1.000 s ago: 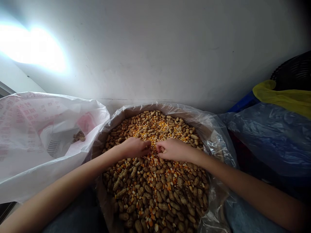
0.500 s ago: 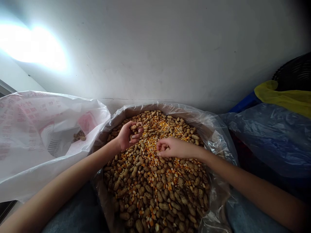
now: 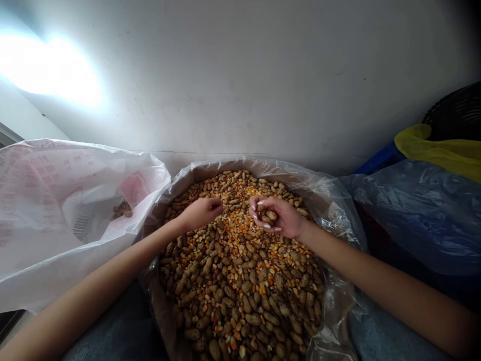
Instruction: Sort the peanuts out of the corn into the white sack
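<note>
Unshelled peanuts [image 3: 253, 319] and loose yellow-orange corn kernels [image 3: 233, 231] lie mixed in a wide container lined with a clear plastic bag [image 3: 334, 220]. Over the left part of the mix, my left hand [image 3: 199, 213] is turned back-up with its fingers curled under; whatever it grips is hidden. My right hand [image 3: 283, 218] is palm-up on the right, its fingers wrapped round several peanuts [image 3: 268, 214]. The two hands are apart, both just above the pile.
An opened white plastic sack [image 3: 48, 200] with pink print stands on the left, a few peanuts [image 3: 122, 209] inside it. Behind rises a pale wall [image 3: 240, 80]. To the right are a bluish plastic bag [image 3: 417, 210], a yellow cloth-like piece [image 3: 443, 150] and a black slatted object [image 3: 458, 113].
My left hand has rolled from palm-up, showing peanuts, to back-up. My right hand has turned from back-up to palm-up, revealing peanuts, and shifted slightly right and up.
</note>
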`<control>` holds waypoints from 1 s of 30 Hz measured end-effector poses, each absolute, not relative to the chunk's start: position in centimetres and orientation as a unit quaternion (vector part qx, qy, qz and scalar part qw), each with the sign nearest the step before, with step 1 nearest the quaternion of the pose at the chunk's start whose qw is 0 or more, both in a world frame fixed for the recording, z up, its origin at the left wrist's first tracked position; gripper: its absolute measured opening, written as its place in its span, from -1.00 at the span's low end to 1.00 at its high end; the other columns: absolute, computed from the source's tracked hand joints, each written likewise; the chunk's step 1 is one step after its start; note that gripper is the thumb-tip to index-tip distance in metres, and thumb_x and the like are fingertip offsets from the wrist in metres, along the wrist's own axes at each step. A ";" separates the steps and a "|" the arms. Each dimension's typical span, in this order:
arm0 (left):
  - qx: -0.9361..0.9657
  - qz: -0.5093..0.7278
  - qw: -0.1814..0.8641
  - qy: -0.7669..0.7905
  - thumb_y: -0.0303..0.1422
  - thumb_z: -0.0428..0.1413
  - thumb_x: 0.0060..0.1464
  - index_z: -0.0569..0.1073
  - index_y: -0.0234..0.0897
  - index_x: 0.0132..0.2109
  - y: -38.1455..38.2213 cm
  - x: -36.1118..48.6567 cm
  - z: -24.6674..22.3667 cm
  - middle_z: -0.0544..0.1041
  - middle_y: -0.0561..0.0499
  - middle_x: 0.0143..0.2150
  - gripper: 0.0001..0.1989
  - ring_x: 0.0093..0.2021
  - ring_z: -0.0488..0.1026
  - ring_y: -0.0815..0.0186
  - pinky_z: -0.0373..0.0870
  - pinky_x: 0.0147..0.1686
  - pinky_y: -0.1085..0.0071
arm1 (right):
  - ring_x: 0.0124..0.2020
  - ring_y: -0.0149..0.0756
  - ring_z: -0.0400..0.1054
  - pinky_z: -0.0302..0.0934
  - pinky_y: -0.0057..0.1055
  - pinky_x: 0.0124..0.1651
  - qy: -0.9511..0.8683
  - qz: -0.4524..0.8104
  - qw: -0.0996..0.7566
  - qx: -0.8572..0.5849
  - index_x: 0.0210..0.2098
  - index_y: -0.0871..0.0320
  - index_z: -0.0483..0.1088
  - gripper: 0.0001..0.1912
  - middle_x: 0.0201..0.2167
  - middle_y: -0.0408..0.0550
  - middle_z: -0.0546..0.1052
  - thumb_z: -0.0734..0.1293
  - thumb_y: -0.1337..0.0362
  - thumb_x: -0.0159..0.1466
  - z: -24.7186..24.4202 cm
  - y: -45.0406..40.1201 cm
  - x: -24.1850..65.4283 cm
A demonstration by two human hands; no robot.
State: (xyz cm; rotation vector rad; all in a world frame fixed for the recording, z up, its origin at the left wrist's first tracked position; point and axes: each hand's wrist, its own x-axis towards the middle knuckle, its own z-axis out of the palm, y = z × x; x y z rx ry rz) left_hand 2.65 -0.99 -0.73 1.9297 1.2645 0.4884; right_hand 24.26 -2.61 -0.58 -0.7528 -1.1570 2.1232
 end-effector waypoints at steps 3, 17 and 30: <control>0.845 0.076 0.149 0.508 -0.18 -0.08 -0.05 0.36 -0.24 -0.43 -1.4 2.7 -1.0 0.34 0.03 -0.60 -0.75 -0.58 0.30 0.35 0.15 -0.56 0.49 | -0.70 -0.57 0.05 -0.24 -0.64 -0.79 -0.539 0.700 0.259 -0.390 -0.51 0.18 0.18 -0.75 -0.57 -0.19 0.23 0.13 0.11 0.10 -0.6 -2.5 24.4; 0.849 -0.120 0.059 0.511 -0.10 -0.29 0.05 0.41 -0.34 -0.38 -2.5 4.2 -1.6 0.46 -0.15 -0.44 -0.50 -0.40 0.42 0.15 0.29 -0.45 0.33 | -0.68 -0.44 0.15 -0.12 -0.52 -0.63 -0.760 0.216 0.010 -0.612 -0.39 0.12 0.31 -0.72 -0.66 -0.15 0.33 0.14 0.07 0.08 -2.2 -1.9 24.9; 0.825 -0.045 0.197 0.527 -0.08 -0.16 -0.05 0.35 -0.33 -0.46 -1.7 3.8 -2.8 0.38 -0.06 -0.53 -0.60 -0.53 0.32 0.31 0.14 -0.55 0.47 | -0.70 -0.54 0.04 -0.08 -0.54 -0.61 -0.709 0.421 0.166 -0.541 -0.37 0.16 0.33 -0.66 -0.65 -0.23 0.25 0.18 0.02 0.05 -1.8 -1.7 25.1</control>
